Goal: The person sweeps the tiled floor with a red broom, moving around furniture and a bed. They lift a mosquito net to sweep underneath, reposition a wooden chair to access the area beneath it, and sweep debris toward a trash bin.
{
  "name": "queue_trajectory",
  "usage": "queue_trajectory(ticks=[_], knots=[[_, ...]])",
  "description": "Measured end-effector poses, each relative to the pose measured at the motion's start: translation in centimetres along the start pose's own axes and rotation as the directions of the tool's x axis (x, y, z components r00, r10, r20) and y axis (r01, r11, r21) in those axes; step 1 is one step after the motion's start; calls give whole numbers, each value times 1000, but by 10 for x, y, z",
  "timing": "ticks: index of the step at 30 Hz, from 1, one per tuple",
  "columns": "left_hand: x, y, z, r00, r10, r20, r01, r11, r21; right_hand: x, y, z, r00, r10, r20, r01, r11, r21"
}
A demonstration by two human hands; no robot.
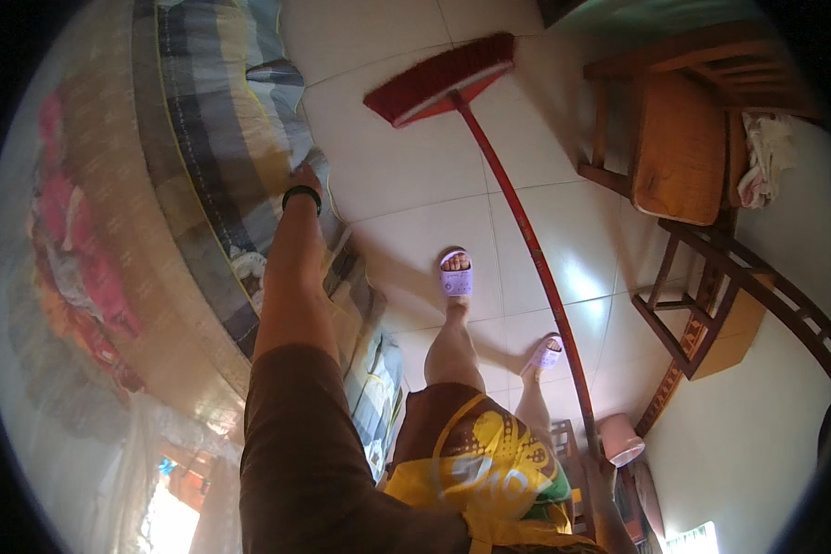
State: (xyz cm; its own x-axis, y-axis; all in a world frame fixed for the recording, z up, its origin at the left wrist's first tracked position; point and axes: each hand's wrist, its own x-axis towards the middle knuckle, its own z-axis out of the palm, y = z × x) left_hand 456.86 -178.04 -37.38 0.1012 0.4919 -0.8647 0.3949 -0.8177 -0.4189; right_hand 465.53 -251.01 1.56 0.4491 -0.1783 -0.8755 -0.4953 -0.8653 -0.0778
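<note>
My left hand, with a dark band at the wrist, is at the hanging edge of a striped, checked bed cover; its fingers are partly lost against the cloth, so its grip cannot be made out. Low at the right, my right hand is closed around the upper end of a red broom handle. The handle runs up the view to a broom head with red bristles, which lies over the pale floor tiles, bristles pointing away from me.
Wooden chairs stand along the right, one with a white cloth on it. A cardboard box and a pink bucket are near the wall. The bed fills the left, with pink-red cloth on it.
</note>
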Motion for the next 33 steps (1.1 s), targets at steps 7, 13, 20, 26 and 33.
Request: queue_trajectory(ticks=[7, 13, 20, 26, 33], knots=[[-10, 3, 9, 954, 87, 285, -215, 865, 453, 94, -49, 27, 951, -309, 19, 307, 948, 88], [0, -1, 10, 956, -214, -201, 293, 729, 619, 211, -153, 87, 868, -497, 6, 495, 863, -96], [-37, 9, -1, 974, -123, -189, 54, 940, -336, 291, -257, 168, 851, -524, 35, 519, 830, -204], [-238, -46, -11, 520, -239, -820, -526, 667, -528, 284, -305, 214, 812, -556, 175, 582, 791, -187], [-394, -190, 27, 264, -677, -687, -586, 454, -672, 258, -316, 252, 784, -487, 385, 586, 786, -198]])
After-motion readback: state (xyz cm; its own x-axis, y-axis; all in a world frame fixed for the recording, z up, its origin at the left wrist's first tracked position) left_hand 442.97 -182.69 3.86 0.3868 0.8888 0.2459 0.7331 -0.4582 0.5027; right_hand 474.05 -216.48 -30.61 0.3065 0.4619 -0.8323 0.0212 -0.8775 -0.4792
